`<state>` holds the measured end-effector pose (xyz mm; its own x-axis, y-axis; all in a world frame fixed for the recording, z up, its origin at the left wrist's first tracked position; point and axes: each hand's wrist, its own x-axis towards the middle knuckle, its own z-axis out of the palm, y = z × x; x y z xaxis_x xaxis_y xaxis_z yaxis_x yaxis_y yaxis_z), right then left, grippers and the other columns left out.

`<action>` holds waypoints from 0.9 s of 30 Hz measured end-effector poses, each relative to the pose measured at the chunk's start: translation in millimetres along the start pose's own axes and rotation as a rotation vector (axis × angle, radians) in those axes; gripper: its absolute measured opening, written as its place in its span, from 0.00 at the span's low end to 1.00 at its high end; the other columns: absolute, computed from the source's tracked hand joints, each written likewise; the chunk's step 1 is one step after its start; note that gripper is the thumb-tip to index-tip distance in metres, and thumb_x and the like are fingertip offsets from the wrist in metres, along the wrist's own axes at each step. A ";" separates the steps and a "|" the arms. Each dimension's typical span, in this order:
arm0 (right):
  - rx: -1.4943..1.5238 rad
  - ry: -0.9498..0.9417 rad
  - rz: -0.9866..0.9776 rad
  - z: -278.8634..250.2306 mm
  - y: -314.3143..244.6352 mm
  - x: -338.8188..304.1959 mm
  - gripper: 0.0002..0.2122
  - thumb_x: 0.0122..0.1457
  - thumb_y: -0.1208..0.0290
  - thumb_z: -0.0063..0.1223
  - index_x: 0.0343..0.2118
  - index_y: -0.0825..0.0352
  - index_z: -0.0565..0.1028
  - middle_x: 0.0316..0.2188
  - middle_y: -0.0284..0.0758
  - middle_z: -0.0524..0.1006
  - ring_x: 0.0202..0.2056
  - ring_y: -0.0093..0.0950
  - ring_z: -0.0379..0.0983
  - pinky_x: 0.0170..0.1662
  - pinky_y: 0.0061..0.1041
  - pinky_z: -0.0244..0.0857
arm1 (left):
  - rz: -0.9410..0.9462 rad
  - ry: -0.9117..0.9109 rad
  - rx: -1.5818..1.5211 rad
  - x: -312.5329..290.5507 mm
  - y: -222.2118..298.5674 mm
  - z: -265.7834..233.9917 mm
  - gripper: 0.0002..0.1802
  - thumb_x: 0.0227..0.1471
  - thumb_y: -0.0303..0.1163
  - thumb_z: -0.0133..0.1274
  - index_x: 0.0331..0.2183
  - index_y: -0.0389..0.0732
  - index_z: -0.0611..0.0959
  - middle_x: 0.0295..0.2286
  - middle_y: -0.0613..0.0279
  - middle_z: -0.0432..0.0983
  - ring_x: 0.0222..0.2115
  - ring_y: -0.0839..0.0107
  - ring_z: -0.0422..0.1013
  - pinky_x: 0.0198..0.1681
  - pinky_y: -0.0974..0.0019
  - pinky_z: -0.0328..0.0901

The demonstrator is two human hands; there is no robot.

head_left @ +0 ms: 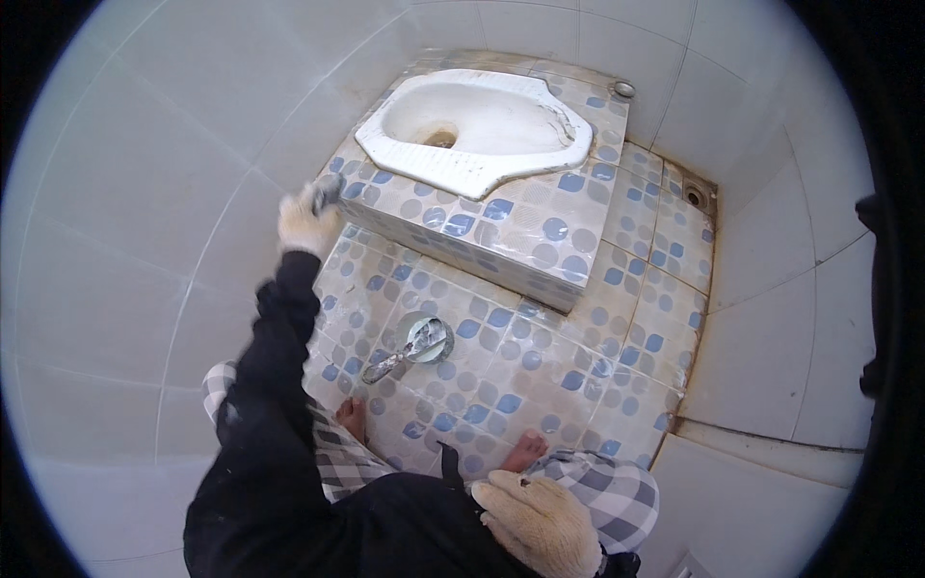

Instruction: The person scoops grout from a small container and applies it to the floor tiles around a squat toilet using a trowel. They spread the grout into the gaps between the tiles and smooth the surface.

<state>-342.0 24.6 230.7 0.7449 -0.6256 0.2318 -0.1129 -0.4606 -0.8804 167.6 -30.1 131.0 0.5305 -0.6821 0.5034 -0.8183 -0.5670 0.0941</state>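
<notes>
At the left end of the tiled step (501, 255), a grey pad (329, 192) is pinched in the gloved left hand (308, 222) — the right hand (541, 522), fingers together, grip hidden, lies near a knee (628, 493) — while a bowl (408, 324) on the floor (568, 414) holds something whitish, a scraper (383, 367) across it.

From here I see someone crouched on the tiled floor (605, 332), barefoot, in a black top and checked trousers. The gloved left hand (306, 223) reaches out along the wall (207, 188), gripping a grey wad (330, 189) at the near left corner of the raised step (525, 231). A white squat toilet (461, 173) is set into that step. The gloved right hand (540, 520) lies by the right knee. Between them, a scraper (383, 367) leans across a small bowl (445, 352).
</notes>
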 end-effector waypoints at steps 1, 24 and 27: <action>0.000 0.010 -0.006 -0.6 -0.6 0.5 0.17 0.52 0.76 0.63 0.46 0.63 0.78 0.41 0.40 0.79 0.42 0.39 0.76 0.45 0.35 0.70 | -0.001 -0.079 0.064 29.9 -10.1 -5.7 0.26 0.42 0.41 0.59 0.46 0.46 0.80 0.32 0.42 0.76 0.39 0.43 0.71 0.44 0.46 0.67; 0.004 -0.127 -0.019 -6.8 8.8 1.9 0.18 0.53 0.71 0.61 0.49 0.61 0.76 0.43 0.40 0.78 0.41 0.37 0.76 0.43 0.33 0.69 | 0.016 -0.571 -0.142 50.3 107.0 36.2 0.35 0.46 0.55 0.58 0.51 0.43 0.80 0.40 0.47 0.81 0.41 0.54 0.77 0.46 0.57 0.70; -0.048 -0.192 -0.104 -3.4 13.5 -1.7 0.20 0.54 0.69 0.60 0.52 0.60 0.75 0.45 0.38 0.76 0.43 0.36 0.75 0.46 0.33 0.69 | 0.037 -0.574 -0.131 16.8 164.5 17.2 0.35 0.46 0.55 0.57 0.51 0.44 0.79 0.42 0.44 0.79 0.46 0.50 0.75 0.51 0.54 0.68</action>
<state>-347.1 17.3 219.7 0.8653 -0.4438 0.2329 -0.0569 -0.5487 -0.8341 45.7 -142.8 140.1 0.5063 -0.8617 -0.0335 -0.8395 -0.5014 0.2094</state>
